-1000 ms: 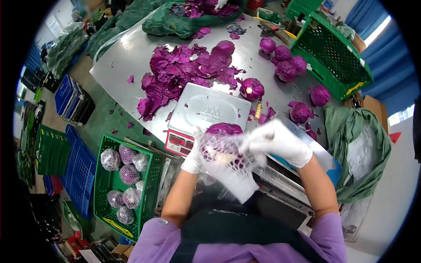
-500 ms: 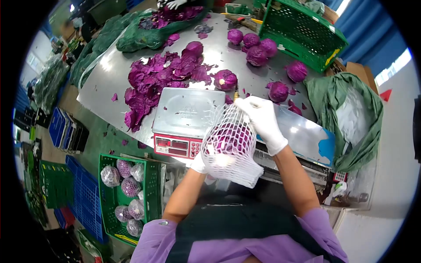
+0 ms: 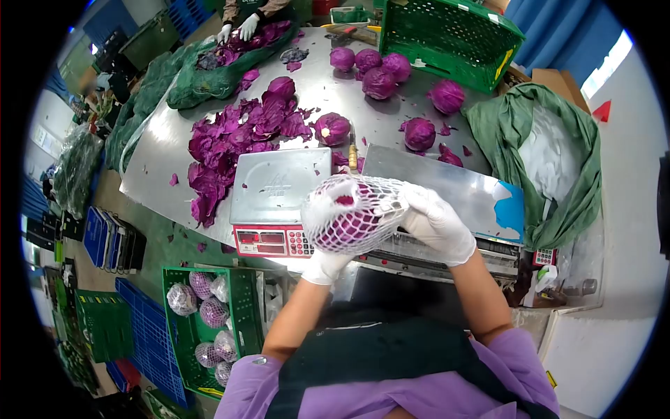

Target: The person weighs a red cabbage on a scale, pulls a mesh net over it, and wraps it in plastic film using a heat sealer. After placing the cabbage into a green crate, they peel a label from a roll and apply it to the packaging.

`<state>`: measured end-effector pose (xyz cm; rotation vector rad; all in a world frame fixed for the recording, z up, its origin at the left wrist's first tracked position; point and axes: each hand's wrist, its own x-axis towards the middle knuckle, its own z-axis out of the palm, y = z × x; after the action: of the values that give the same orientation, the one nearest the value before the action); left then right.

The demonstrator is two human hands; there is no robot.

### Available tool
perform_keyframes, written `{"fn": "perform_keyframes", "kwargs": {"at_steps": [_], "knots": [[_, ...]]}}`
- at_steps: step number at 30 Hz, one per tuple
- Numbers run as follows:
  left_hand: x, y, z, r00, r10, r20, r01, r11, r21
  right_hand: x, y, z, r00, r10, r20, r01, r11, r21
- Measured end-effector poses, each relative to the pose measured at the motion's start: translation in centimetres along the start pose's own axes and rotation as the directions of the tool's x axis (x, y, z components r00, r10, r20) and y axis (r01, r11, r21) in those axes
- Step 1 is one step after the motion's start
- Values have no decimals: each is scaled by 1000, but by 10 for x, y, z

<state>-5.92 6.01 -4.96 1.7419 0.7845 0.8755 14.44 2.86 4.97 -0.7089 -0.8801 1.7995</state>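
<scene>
A scale (image 3: 279, 185) sits beside loose purple leaves (image 3: 230, 136), green crate (image 3: 447, 31) behind.

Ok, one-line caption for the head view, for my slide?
Left hand and right hand hold a netted red cabbage near the scale, purple leaves strewn on the steel table.

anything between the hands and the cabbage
Only the net: it wraps the cabbage. The gloved left hand holds it from below through the mesh, and the right hand grips the net's right end.

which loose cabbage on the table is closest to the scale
The cabbage just behind the scale, at its far right corner; the others lie farther back.
</scene>
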Motion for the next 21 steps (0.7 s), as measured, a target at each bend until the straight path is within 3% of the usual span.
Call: {"fn": "perform_keyframes", "kwargs": {"at_steps": [1, 2, 3, 4, 5, 7, 9, 10, 11, 12, 13, 14, 15, 16, 17, 18, 19, 20, 21], "knots": [[0, 1, 8, 983, -174, 53, 176, 835, -522, -3, 2, 4, 993, -79, 84, 58, 972, 228], [0, 1, 6, 975, -185, 123, 220, 721, -657, -6, 9, 6, 995, -40, 90, 1, 917, 399], [1, 0, 5, 964, -184, 194, 266, 583, -767, -8, 14, 8, 995, 83, 48, -95, 887, 452], [-1, -5, 9, 985, -149, 83, 170, 856, -489, -10, 31, 2, 988, 141, 60, -153, 870, 469], [-3, -11, 13, 998, -70, -6, 69, 990, -126, -12, 50, -4, 977, 198, 74, -209, 849, 486], [-2, 0, 7, 980, -158, 121, 174, 975, -139, -13, 61, -13, 977, 214, 28, -202, 863, 463], [-8, 11, 9, 993, -25, 119, -3, 972, 233, -4, 51, -38, 996, -1, -89, 32, 937, 347], [-10, 2, 10, 992, -29, 126, -1, 973, 232, 0, 37, -44, 980, -185, -77, 196, 967, 164], [-11, -15, 11, 988, -30, 151, 42, 996, -76, 5, 6, -18, 931, -193, -309, 235, 966, 104], [-10, -24, 12, 984, -22, 176, 87, 924, -373, 15, -2, -23, 897, -208, -390, 237, 971, 28], [-10, -16, 12, 977, -37, 210, 155, 800, -579, 20, -7, -27, 854, -230, -466, 234, 971, -50], [-3, -20, 17, 942, 150, 301, 186, 515, -837, 21, -4, -28, 859, -237, -454, 146, 963, -227], [9, -23, 25, 883, 353, 309, 271, 153, -950, 20, 2, -33, 862, -241, -445, 51, 917, -396], [24, 32, 30, 868, 321, 379, 456, -217, -863, 15, 18, -50, 913, -1, -408, 1, 1000, 1], [22, 11, 37, 915, 170, 365, 392, -175, -903, 3, 85, -108, 937, -248, -247, 197, 957, -213], [30, 32, 40, 929, -93, 359, 370, 179, -912, -5, 85, -119, 929, -290, -227, 194, 909, -370], [38, 63, 42, 913, -328, 241, 385, 505, -773, -12, 83, -129, 923, -326, -204, 182, 837, -516], [49, 82, 44, 879, -413, 237, 406, 390, -827, -17, 88, -173, 950, -289, -117, 306, 936, 174], [57, 92, 46, 859, -447, 249, 442, 404, -801, -29, 54, -160, 906, -354, -230, 285, 915, -284]]}}
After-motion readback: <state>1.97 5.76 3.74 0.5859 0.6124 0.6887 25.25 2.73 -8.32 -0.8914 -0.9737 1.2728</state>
